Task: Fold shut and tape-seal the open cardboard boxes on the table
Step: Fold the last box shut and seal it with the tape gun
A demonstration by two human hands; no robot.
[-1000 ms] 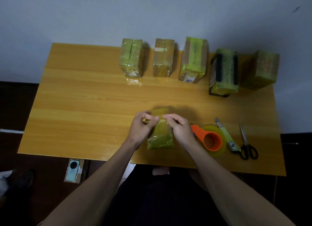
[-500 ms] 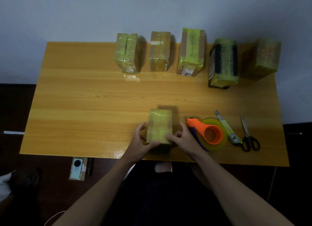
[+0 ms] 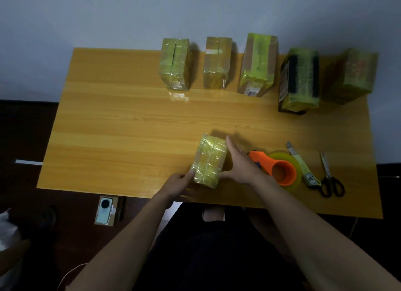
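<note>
Box (image 3: 209,160) lies low centre of the frame, close to the near edge of the surface (image 3: 121,125), wrapped all over in glossy yellowish tape with a seam running down its top. Looks small and light; card under tape should be fairly stiff but will dent at corners if squeezed. Tape skin is slick and shiny, so flat palms on opposite sides seem a safer hold than fingertips on the top face.

Left hand (image 3: 179,181) sits at the near-left corner, thumb touching the box end, other fingers curled beneath and mostly hidden; whether they actually clamp the box I cannot tell. Right hand (image 3: 238,164) lies flat along the right side, fingers straight and together, thumb against the near end, pressing rather than gripping.

Just right of that hand: orange tape dispenser (image 3: 280,169), almost touching the wrist. Further right, a knife (image 3: 301,164) and scissors (image 3: 329,177), blades pointing away. Little slack on that side; a sweep rightward would likely knock the dispenser.

Near edge is close: a pull toward the body risks tipping the box off. Wide bare wood lies to the left and in mid-frame. Five wrapped boxes (image 3: 217,62) stand in a row along the far edge, upper centre to upper right, well apart from the hands. Judged state: this box seems sealed, ready to be pushed away.
</note>
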